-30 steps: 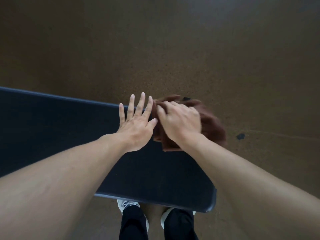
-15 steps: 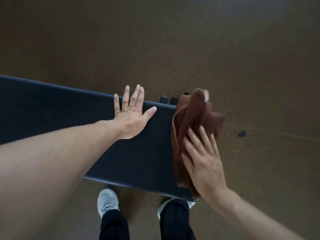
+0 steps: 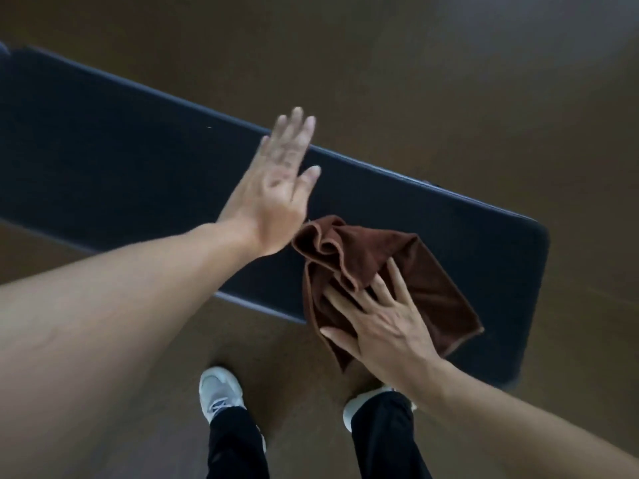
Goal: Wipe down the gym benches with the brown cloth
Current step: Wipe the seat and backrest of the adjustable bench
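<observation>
A long dark padded gym bench [image 3: 138,160] runs from the upper left to the right, where its rounded end lies. The brown cloth [image 3: 349,250] lies bunched on the bench near that end, one corner hanging over the near edge. My right hand [image 3: 383,323] presses flat on the cloth's near part, fingers spread. My left hand [image 3: 276,188] is flat with fingers together over the bench, just left of the cloth, and looks blurred.
A brown speckled floor [image 3: 415,81] surrounds the bench. My two feet in white shoes [image 3: 221,392] and dark trousers stand close to the bench's near edge.
My right hand has slid the cloth from the bench's end leftward along the top. My left hand has shifted, and the view has tilted so more of the bench end shows.
</observation>
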